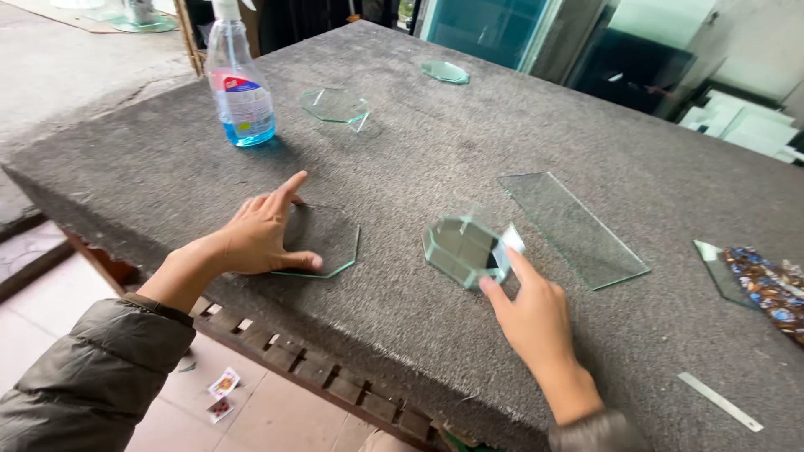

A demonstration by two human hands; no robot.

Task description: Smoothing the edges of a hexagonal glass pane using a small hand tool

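Note:
My left hand (264, 230) rests flat on a clear octagonal glass plate (331, 238) that lies on the grey felt-covered table (402, 159), fingers spread, thumb on its near edge. My right hand (532, 310) grips the near right side of a small octagonal glass piece (461, 249) with raised walls, thumb and forefinger pinched on its rim; the piece is tilted.
A long rectangular glass strip (571, 226) lies right of the tilted piece. A spray bottle (239, 84) with blue liquid stands at the back left. Two more octagonal glass pieces (335, 105) (444, 72) lie farther back. A metal ruler (720, 402) and patterned cloth (766, 289) sit at right.

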